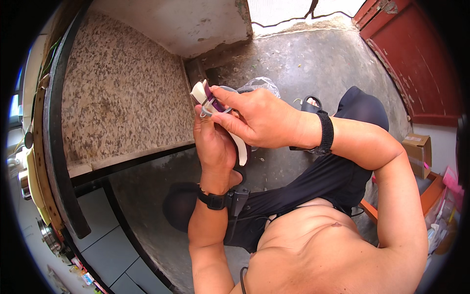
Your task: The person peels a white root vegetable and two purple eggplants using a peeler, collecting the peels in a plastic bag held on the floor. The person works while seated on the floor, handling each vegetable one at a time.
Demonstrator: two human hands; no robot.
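My left hand (213, 147) is raised in front of me, its fingers around a partly peeled eggplant (199, 92) with white flesh and strips of purple skin. The lower end of the eggplant is mostly hidden behind my hands, and a long white piece shows below them. Above it, my right hand (253, 114) grips a grey hand peeler (206, 111), whose frame lies across the eggplant. My right fingertips are close to my left thumb. Behind my right hand, a clear plastic bag (266, 85) is partly hidden; its contents cannot be made out.
A speckled stone-pattern surface (128, 92) with a dark edge stands at the left. Concrete floor (301, 55) lies ahead, with small scraps on it. A red door (422, 66) and a cardboard box (416, 154) are at the right. My sandalled foot (311, 104) rests beyond my forearm.
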